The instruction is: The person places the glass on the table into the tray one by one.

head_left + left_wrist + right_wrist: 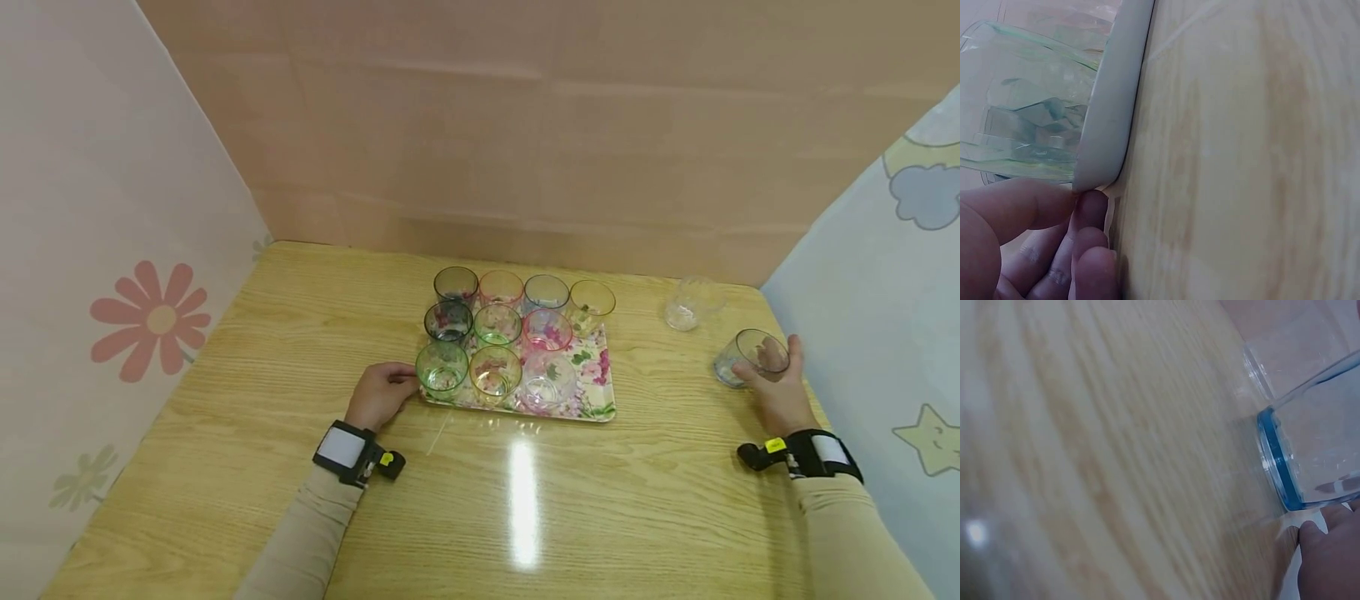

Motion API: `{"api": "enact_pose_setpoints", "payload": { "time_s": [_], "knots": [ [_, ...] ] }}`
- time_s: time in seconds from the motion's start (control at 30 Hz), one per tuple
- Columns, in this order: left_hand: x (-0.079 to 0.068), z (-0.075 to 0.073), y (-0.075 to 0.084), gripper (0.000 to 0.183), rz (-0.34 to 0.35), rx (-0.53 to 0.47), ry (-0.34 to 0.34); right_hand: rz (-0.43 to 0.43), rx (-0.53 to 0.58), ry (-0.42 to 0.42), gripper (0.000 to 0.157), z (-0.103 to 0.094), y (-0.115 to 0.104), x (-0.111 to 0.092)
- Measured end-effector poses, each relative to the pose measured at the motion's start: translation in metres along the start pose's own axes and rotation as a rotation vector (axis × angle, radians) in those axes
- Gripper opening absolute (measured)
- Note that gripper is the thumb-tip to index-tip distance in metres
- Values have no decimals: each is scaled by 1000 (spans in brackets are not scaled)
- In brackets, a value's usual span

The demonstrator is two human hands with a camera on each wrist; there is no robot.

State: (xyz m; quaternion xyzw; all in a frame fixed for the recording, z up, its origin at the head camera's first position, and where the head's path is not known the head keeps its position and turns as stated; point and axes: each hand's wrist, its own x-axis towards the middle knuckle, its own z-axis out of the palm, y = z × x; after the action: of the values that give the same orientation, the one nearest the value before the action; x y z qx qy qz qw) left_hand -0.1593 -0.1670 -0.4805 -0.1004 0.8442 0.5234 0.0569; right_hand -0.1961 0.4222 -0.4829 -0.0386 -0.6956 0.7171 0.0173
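A floral tray (597, 385) bears several tinted glasses in rows. My left hand (381, 395) pinches the tray's front left corner between thumb and fingers, right beside a green glass (442, 367). The left wrist view shows the fingertips (1092, 209) at the tray's pale rim (1107, 106). Over at the right side of the table, my right hand (783, 398) grips a bluish glass (727, 367), thumb on one side and fingers on the other. In the right wrist view its thick blue base (1282, 462) faces the tabletop; whether it touches is hard to tell.
A clear glass (684, 310) stands behind the bluish one, near the back edge of the wooden table (645, 483). The front glasses on the tray include a yellow glass (495, 375) and a pale pink glass (549, 383). Patterned side walls flank the table.
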Motion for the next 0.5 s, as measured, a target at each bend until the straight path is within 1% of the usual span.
{"api": "enact_pose_setpoints", "payload": {
  "time_s": [0.17,0.3,0.33,0.4,0.47,0.5],
  "knots": [
    [0,1,-1,23,4,3,0,-47,24,-5,101,2,2,1],
    [1,1,-1,23,10,7,0,-69,-23,15,95,2,4,1],
    [1,1,-1,23,11,7,-1,-72,-52,22,92,2,4,1],
    [0,1,-1,23,8,6,-3,-77,-73,35,83,2,5,1],
    [0,0,0,23,2,1,-6,-91,-72,39,73,2,5,2],
    [0,0,0,24,-1,-3,-6,-102,-53,40,67,2,6,2]
  ]
}}
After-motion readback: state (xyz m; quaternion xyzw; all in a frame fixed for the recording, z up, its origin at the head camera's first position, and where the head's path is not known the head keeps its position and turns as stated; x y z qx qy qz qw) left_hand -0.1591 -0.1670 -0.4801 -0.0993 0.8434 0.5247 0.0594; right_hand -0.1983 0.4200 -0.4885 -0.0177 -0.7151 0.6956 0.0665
